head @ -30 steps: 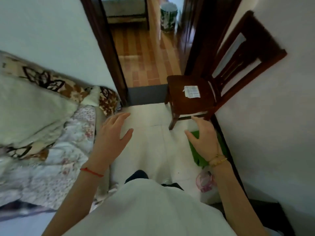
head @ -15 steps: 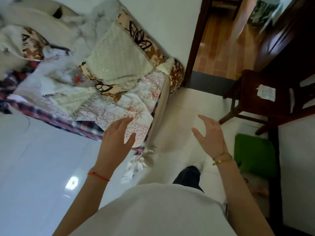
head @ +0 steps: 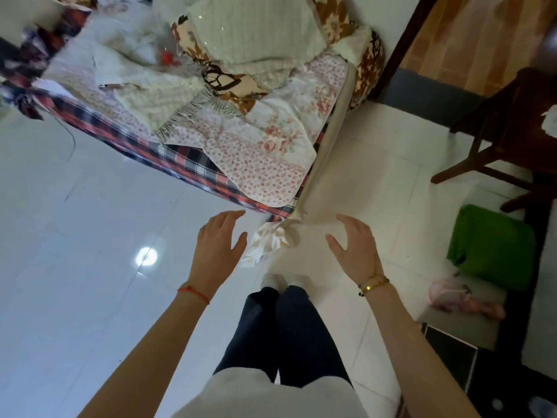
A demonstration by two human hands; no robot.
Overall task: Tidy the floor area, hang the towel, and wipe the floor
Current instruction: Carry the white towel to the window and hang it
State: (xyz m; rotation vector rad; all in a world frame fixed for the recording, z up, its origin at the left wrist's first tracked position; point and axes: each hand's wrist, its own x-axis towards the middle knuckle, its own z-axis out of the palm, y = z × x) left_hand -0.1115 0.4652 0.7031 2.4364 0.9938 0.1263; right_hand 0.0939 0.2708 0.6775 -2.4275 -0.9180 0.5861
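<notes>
We hold both hands out over the white tiled floor, empty: left hand and right hand, fingers spread and relaxed. A crumpled white cloth lies on the floor between them, at 12 o'clock from our feet. Green cloth at 3 o'clock, near the wooden chair. Bed at 11 o'clock.

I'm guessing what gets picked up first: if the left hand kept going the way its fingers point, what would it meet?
Probably the bed's hanging plaid edge, just beyond the left hand. Depth is unclear; reaching lower, it would meet bare floor tile.
</notes>
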